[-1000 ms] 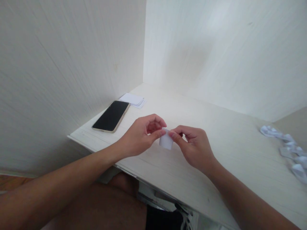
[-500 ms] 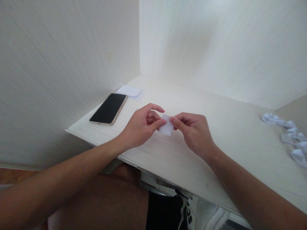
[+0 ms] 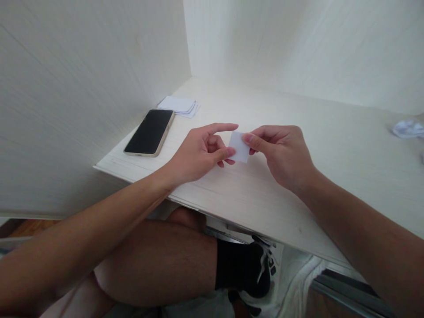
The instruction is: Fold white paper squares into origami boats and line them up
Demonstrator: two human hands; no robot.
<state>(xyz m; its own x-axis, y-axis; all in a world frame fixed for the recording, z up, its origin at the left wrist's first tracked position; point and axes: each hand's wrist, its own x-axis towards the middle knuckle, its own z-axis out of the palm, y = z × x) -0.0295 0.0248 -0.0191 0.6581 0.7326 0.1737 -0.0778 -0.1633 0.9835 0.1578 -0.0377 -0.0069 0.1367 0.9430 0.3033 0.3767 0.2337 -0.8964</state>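
Note:
A small white paper square (image 3: pixel 239 146) is held above the pale wooden desk (image 3: pixel 298 176) between both hands. My left hand (image 3: pixel 200 152) pinches its left edge with thumb and middle fingers, the index finger stretched out over the top. My right hand (image 3: pixel 281 152) grips the paper's right edge between thumb and curled fingers. The paper looks flat and faces the camera.
A black phone (image 3: pixel 149 132) in a tan case lies face up at the desk's left edge. Behind it sits a small stack of white paper squares (image 3: pixel 178 105). Crumpled or folded white paper pieces (image 3: pixel 409 129) lie at the far right. Walls close the desk on the left and back.
The paper has been turned from a curled, hanging shape to a flat square. My left index finger has straightened out. The camera has tilted down, so the desk sits higher in view.

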